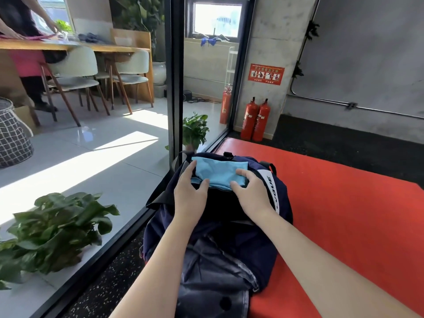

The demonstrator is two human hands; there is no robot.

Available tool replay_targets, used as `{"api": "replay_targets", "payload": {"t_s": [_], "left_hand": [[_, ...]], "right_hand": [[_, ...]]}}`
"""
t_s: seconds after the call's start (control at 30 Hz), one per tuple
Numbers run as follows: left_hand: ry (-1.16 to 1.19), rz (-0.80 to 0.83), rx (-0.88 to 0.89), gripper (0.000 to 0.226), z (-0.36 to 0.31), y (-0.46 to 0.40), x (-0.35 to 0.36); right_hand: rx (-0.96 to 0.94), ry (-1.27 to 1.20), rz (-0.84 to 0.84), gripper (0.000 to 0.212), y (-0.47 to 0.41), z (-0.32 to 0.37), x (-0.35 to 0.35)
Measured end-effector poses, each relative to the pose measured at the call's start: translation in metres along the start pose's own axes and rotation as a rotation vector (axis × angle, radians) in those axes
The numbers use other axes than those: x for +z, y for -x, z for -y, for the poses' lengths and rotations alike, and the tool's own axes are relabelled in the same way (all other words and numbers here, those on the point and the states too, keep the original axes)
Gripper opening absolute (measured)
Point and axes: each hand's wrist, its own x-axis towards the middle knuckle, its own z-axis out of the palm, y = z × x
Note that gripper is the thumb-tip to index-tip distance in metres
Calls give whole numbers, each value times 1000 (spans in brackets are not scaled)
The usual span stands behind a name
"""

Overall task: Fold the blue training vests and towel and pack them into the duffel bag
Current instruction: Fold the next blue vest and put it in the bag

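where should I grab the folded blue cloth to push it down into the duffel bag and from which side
Grip the blue cloth at its two short ends, coming from the near side, roughly where the left hand and right hand already hold it. It lies folded flat across the duffel bag opening, so end grips probably keep the fold together as it goes down.

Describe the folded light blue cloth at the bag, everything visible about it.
The light blue cloth is soft, matte fabric folded into a flat, layered bundle. It lies across the far end of the navy duffel bag, over its dark opening. The left hand grips its left edge, and the right hand holds its right edge. Vest or towel cannot be told.
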Motion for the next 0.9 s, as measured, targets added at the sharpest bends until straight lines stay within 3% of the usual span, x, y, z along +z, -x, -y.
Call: {"api": "replay_targets", "payload": {"t_s": [0.27, 0.37, 0.6, 0.9], "left_hand": [[-213, 262, -109, 55, 29, -24, 17], [-237, 272, -142, 59, 29, -27, 17], [-423, 372, -307, 92, 15, -41, 8], [-596, 325, -70, 111, -33, -72, -17]], "right_hand": [[124, 194, 163, 44, -12, -20, -10], [117, 235, 205, 46, -8, -19, -12], [112, 245, 154, 63, -9, -6, -27], [40, 277, 8, 52, -19, 29, -54]]}}
